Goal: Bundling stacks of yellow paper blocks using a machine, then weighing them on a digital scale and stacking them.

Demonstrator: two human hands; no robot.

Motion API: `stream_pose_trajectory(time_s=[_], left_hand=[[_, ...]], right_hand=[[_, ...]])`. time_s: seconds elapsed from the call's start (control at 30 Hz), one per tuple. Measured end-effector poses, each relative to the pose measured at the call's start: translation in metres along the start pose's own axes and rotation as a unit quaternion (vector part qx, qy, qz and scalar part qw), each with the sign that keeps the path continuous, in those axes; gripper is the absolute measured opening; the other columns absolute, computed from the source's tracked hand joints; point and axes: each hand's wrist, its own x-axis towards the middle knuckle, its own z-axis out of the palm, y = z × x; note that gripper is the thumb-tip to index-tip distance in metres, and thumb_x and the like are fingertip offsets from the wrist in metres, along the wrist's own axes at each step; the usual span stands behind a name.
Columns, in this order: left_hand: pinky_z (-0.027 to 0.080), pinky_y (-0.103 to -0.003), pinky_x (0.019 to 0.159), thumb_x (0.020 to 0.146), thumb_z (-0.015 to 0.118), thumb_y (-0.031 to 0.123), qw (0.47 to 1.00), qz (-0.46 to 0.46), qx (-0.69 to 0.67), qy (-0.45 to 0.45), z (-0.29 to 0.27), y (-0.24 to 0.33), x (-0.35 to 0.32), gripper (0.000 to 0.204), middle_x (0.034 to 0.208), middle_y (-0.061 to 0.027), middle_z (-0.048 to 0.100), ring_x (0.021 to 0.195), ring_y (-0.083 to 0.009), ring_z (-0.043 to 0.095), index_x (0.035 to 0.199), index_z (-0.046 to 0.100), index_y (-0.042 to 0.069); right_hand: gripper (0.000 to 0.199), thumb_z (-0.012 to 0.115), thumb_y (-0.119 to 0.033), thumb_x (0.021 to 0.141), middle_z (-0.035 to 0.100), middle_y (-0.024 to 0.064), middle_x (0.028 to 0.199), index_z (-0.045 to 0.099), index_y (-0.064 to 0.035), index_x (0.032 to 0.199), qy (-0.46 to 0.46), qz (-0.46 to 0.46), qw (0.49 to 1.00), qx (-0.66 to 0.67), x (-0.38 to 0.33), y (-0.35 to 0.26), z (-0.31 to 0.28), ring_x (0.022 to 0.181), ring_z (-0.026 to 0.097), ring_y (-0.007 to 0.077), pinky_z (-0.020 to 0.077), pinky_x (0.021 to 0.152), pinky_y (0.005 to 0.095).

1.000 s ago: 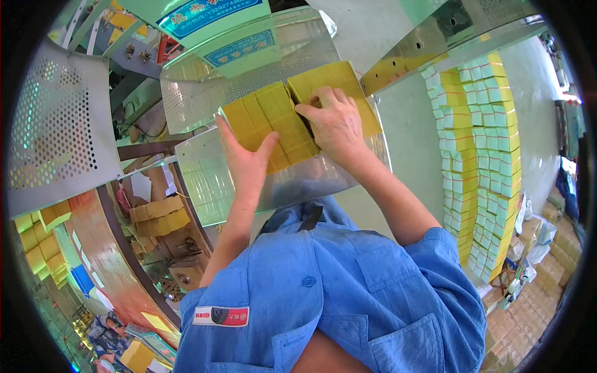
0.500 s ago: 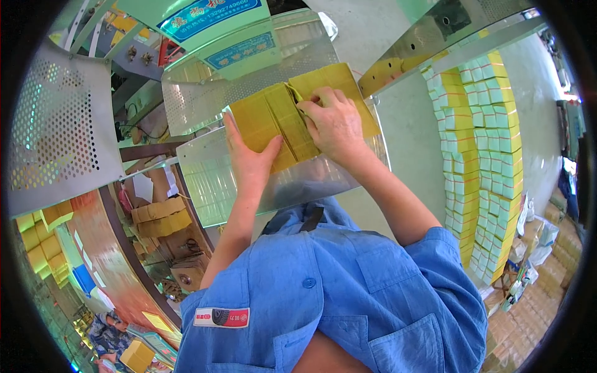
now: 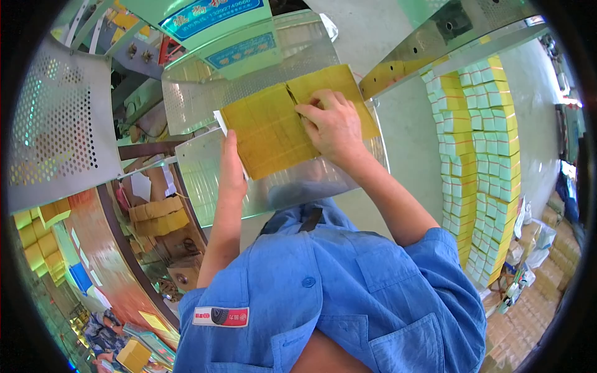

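We lay our left hand [image 3: 234, 165] straight-fingered, unclenched, against the left edge of the yellow stacks [image 3: 267, 133] on the metal table [image 3: 206, 186], right hand [image 3: 339, 127] curled at their gap, grasp unclear, bare metal nearest us.

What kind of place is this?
Probably a workshop or small factory: there's a green machine, a metal table with yellow bundles, and long rows of stacks at the right.
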Motion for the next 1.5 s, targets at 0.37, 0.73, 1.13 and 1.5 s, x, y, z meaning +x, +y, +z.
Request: stream_pose_trajectory(time_s=[0.37,0.73,1.13,1.5], left_hand=[[0.037,-0.035,0.106,0.107,0.031,0.040,0.994,-0.040,0.091,0.041,-0.005,-0.009,0.003,0.052,0.134,-0.0122,0.054,0.124,-0.0208,0.051,0.135,0.048,0.000],[0.042,-0.039,0.099,0.103,0.033,0.052,0.995,-0.074,0.057,0.041,-0.007,-0.004,-0.001,0.060,0.138,-0.0091,0.053,0.126,-0.0198,0.049,0.139,0.048,0.006],[0.048,-0.040,0.086,0.099,0.037,0.061,0.982,-0.097,0.155,0.047,-0.016,0.002,-0.004,0.066,0.129,-0.0052,0.059,0.117,-0.0186,0.055,0.139,0.052,0.010],[0.053,-0.035,0.078,0.099,0.039,0.061,0.974,-0.112,0.185,0.061,-0.004,0.012,-0.002,0.068,0.122,-0.0081,0.062,0.109,-0.0179,0.060,0.138,0.053,0.008]], right_hand=[[0.028,0.070,-0.008,0.075,0.062,0.0053,0.100,0.071,-0.0140,0.102,0.030,0.005,0.998,0.048,-0.006,0.007,0.003,0.096,0.059,0.0262,0.0459,0.079,0.0393],[0.031,0.071,-0.009,0.072,0.061,0.0052,0.100,0.072,-0.0161,0.102,0.039,-0.027,0.999,0.015,-0.008,0.004,-0.003,0.095,0.059,0.0259,0.0459,0.076,0.0397],[0.026,0.061,-0.010,0.092,0.067,0.0095,0.111,0.065,-0.0032,0.117,0.125,0.304,0.920,0.214,-0.057,0.051,-0.053,0.104,0.062,0.0207,0.0484,0.092,0.0347],[0.041,0.053,-0.030,0.102,0.067,0.0076,0.109,0.063,0.0055,0.119,-0.032,0.414,0.789,0.452,-0.059,0.094,-0.025,0.105,0.057,0.0150,0.0419,0.096,0.0297]])
